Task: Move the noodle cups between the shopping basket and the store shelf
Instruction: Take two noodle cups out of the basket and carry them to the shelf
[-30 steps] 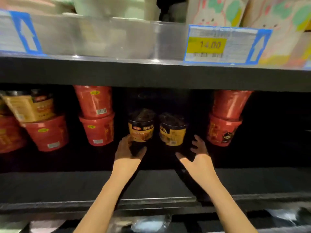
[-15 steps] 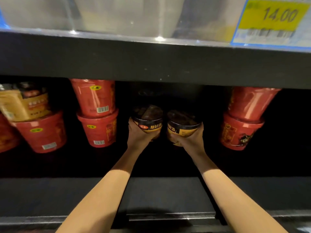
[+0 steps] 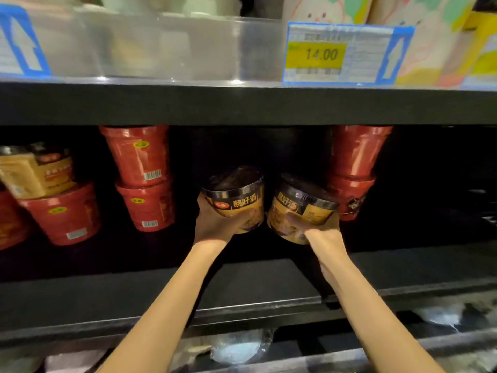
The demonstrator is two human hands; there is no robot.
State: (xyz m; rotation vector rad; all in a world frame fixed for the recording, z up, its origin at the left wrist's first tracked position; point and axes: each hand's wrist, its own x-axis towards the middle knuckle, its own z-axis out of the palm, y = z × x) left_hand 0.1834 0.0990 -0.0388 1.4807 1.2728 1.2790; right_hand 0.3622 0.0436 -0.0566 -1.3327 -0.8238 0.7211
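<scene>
Two yellow-and-black noodle cups are lifted off the dark shelf (image 3: 242, 281) in the middle. My left hand (image 3: 217, 224) grips the left noodle cup (image 3: 236, 197) from below, nearly upright. My right hand (image 3: 322, 238) grips the right noodle cup (image 3: 298, 208), which tilts to the left. The two cups almost touch. The shopping basket is out of view.
Stacked red noodle cups (image 3: 142, 179) stand left of my hands, more red cups (image 3: 352, 168) at the right and a yellow cup (image 3: 35, 168) on a red cup far left. An upper shelf edge (image 3: 242, 103) with a 14.00 price tag (image 3: 336, 53) overhangs. Wrapped goods lie on the shelf below.
My hands went from open beside the cups to gripping them. Both cups have come up off the shelf and toward me, the right one tilting.
</scene>
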